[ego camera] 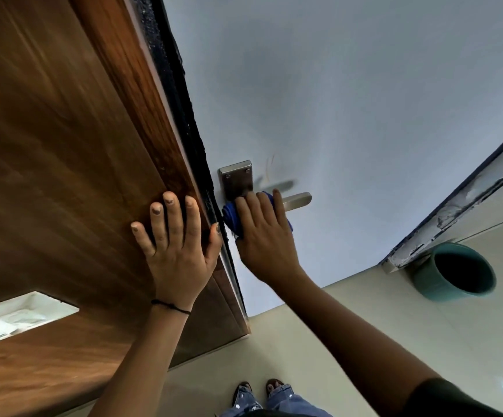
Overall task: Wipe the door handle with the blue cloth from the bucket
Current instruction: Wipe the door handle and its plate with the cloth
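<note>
Right hand [262, 236] presses one blue cloth [232, 216] on handle [296, 200].

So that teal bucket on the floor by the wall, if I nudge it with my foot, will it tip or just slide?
The teal bucket looks wide for its height, so it would probably slide rather than tip. It looks dark and empty inside, so it is likely light and easy to shift. The pale floor appears glossy, which may let it skid further than expected.

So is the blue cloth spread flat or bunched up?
Bunched up: the blue cloth shows crumpled folds under the right hand, pressed around the door handle.
</note>
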A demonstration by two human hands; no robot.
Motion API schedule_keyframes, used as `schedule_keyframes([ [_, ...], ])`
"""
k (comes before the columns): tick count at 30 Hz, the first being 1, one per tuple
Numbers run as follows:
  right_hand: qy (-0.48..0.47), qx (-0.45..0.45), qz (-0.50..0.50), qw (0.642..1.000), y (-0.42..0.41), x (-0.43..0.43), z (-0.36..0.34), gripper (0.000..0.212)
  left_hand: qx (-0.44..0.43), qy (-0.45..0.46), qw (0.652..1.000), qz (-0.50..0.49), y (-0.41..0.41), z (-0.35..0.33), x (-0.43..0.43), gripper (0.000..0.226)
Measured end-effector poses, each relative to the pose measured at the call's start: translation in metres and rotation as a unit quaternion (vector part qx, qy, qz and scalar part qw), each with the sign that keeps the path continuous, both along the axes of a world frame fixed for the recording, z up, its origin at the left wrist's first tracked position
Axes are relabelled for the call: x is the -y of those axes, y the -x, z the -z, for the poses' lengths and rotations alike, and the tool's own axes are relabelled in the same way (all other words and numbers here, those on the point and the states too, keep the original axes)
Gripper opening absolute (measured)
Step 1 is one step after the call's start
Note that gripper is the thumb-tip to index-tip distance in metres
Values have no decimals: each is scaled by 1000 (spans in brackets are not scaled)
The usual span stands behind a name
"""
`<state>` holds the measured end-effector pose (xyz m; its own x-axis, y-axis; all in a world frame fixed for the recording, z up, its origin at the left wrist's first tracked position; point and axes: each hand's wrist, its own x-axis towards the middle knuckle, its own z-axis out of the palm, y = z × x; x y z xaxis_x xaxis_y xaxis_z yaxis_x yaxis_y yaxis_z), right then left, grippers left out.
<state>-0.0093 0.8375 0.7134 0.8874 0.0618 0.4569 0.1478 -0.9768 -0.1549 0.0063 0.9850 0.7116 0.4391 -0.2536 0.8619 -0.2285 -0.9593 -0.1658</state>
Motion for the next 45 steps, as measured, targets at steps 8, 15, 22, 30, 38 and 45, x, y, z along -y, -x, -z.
schedule_keyframes([
  [8,-26,3,57,998,-9,54,5,32,-6,-2,1000,6,2,-2,-1,87],
  [15,-186,-13,113,976,-12,67,7,49,-28,-29,999,10,7,1,-9,83],
  [22,-710,-55,170,681,-14,42,-24,40,-42,-36,998,9,11,4,-10,81],
  [30,-841,-55,195,501,-10,26,-29,43,-62,-21,997,41,15,2,-12,68],
  [38,-890,-106,123,426,-3,-21,-27,28,-65,-16,996,52,14,1,-14,67],
  [45,-692,-190,175,674,-5,-48,3,21,-80,-45,994,60,17,3,-24,66],
])
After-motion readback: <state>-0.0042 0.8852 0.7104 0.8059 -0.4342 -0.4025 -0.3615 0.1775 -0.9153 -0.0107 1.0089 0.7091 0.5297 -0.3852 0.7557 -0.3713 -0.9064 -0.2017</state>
